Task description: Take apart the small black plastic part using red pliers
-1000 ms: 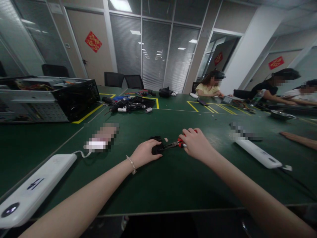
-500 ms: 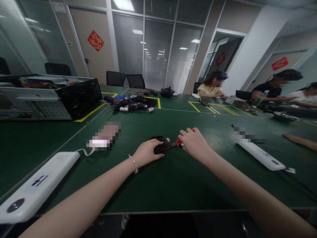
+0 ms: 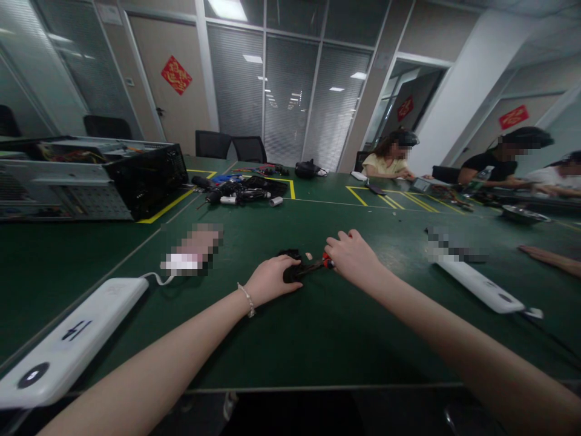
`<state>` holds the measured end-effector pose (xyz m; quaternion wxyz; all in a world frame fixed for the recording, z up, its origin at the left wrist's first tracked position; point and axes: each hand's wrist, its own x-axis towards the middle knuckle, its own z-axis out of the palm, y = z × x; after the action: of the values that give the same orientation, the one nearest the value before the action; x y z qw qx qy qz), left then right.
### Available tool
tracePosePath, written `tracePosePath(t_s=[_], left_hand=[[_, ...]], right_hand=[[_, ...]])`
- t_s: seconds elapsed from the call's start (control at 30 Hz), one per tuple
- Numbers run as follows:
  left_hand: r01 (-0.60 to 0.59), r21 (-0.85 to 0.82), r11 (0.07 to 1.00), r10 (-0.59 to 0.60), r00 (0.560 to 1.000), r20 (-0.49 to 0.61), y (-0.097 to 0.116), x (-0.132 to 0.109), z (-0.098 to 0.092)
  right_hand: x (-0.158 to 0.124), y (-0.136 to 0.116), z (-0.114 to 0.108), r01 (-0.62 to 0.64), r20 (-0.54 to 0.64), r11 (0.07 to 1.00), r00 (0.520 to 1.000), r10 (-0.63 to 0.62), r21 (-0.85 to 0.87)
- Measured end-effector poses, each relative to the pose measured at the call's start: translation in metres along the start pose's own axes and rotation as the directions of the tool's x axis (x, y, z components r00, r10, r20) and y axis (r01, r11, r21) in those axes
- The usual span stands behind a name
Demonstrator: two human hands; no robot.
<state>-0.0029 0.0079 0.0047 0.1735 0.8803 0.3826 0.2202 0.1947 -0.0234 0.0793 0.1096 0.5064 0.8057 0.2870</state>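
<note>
My left hand (image 3: 273,275), with a bracelet at the wrist, is closed around a small black part (image 3: 293,274) on the green table (image 3: 290,339). My fingers and thumb hide much of that part, and its exact kind does not show. In my right hand (image 3: 351,254) is a pair of pliers (image 3: 313,266) with red handles, mostly covered by the fingers. Its metal jaws point left and reach the black part's right side; whether they grip it is too blurred to tell. A small pale scrap (image 3: 308,256) lies just behind the jaws.
An opened computer case (image 3: 149,181) stands far left. A cordless drill and black cables (image 3: 249,189) lie behind my hands. White power banks (image 3: 77,339) rest on both sides, the left one wired to a blurred phone (image 3: 197,248). Co-workers (image 3: 393,154) sit right; another person's hand (image 3: 544,257) rests nearby.
My right hand has turned slightly and moved a little up and left, so less of the pliers' handles shows. My left hand stays on the black part.
</note>
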Motion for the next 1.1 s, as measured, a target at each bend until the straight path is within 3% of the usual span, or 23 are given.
tracePosePath(t_s=[0.4,1.1], left_hand=[[-0.014,-0.015,1.000,0.014,1.000,0.012,-0.003,0.002,0.002],[-0.032,0.004,0.999,0.032,0.999,-0.005,-0.003,0.002,0.002]], right_hand=[[-0.005,0.000,-0.001,0.016,-0.055,1.000,0.998,-0.017,-0.021],[0.008,0.007,-0.012,0.094,-0.008,0.994,0.996,-0.094,-0.056]])
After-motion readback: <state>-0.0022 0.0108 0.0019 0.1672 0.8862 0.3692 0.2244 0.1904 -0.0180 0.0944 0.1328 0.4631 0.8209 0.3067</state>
